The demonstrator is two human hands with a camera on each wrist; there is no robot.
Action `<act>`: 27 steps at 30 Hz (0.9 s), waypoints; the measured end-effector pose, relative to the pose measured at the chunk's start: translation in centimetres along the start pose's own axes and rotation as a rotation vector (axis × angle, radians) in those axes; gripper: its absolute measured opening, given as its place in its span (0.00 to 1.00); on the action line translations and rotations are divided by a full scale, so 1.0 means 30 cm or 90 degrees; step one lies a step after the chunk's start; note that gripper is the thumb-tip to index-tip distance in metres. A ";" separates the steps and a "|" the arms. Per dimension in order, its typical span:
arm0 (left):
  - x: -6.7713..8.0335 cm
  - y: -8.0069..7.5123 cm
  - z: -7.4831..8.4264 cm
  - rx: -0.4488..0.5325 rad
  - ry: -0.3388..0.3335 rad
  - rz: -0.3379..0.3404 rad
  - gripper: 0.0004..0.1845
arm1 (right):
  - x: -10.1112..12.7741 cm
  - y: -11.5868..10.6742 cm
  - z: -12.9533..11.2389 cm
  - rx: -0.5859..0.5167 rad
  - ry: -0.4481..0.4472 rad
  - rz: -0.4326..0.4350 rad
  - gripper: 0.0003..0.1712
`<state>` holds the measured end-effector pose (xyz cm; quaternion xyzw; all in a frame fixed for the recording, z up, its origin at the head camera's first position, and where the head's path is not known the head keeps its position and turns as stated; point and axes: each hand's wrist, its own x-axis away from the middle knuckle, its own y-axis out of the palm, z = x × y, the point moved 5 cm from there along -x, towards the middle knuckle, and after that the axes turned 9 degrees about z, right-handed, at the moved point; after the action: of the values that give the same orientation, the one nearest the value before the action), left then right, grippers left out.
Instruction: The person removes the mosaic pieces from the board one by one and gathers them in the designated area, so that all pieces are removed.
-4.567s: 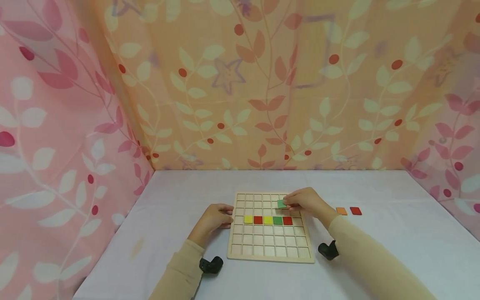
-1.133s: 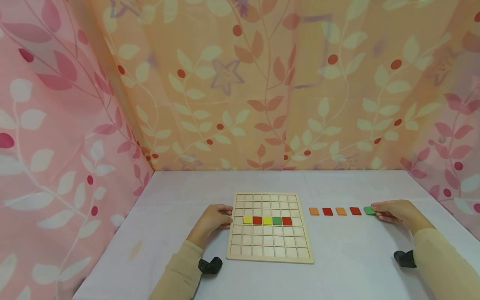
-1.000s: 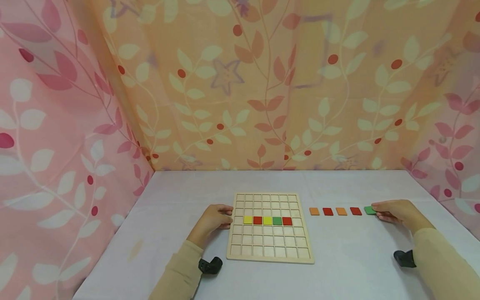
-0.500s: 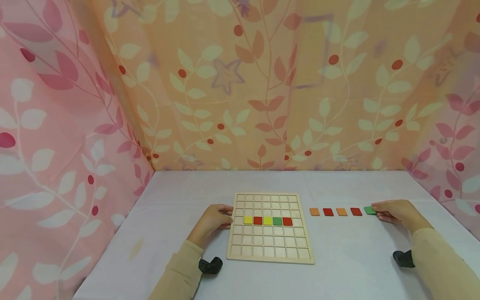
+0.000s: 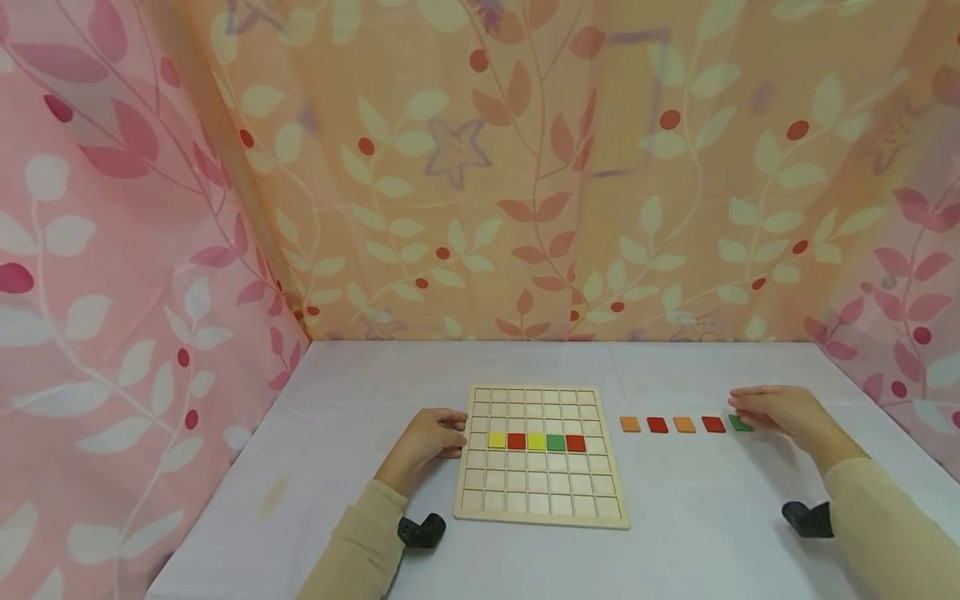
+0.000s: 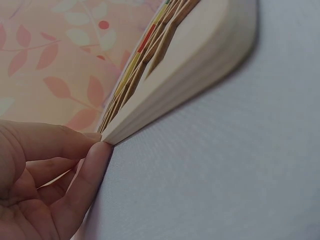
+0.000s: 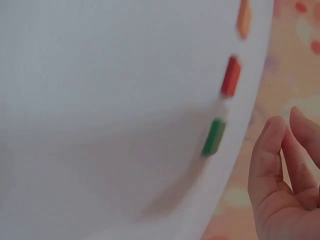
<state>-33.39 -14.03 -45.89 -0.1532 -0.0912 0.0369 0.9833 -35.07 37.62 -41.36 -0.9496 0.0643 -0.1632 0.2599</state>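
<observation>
We find the right hand [image 5: 780, 410] raised just above the green tile [image 5: 740, 424] lying at the end of the tile row on the counter [image 5: 697, 492], fingers relaxed and holding nothing, while left hand [image 5: 422, 437] fingers [image 6: 92, 165] touch the board's [image 5: 540, 492] edge.

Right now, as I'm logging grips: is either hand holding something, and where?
Right hand holds nothing; green tile lies free. Left hand only touches the board at its left edge.

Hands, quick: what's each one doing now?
Left hand: fingertips touching the wooden grid board edge, holding nothing.
Right hand: open, above the green square tile.
</observation>
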 end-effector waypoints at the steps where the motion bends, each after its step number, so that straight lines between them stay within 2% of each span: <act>1: -0.001 -0.001 0.000 0.000 -0.002 0.002 0.23 | 0.011 0.018 -0.024 0.002 -0.025 -0.010 0.40; 3: 0.000 -0.002 0.000 0.000 -0.002 0.002 0.23 | 0.034 0.057 -0.065 0.016 -0.070 -0.028 0.39; 7: 0.005 -0.003 0.002 0.000 0.000 -0.001 0.23 | 0.063 0.137 -0.116 0.037 -0.108 -0.041 0.35; 19: 0.003 0.004 0.005 -0.008 -0.003 0.000 0.24 | 0.121 0.330 -0.180 0.022 -0.117 -0.052 0.26; 24: 0.002 0.004 0.001 -0.011 -0.006 0.004 0.23 | 0.131 0.395 -0.189 0.034 -0.114 -0.052 0.22; 27: 0.003 0.003 -0.001 -0.011 -0.009 0.007 0.22 | 0.135 0.429 -0.195 0.018 -0.111 -0.062 0.21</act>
<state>-33.30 -13.94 -45.92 -0.1618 -0.0976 0.0426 0.9811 -33.77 22.99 -42.11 -0.9584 -0.0067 -0.0932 0.2696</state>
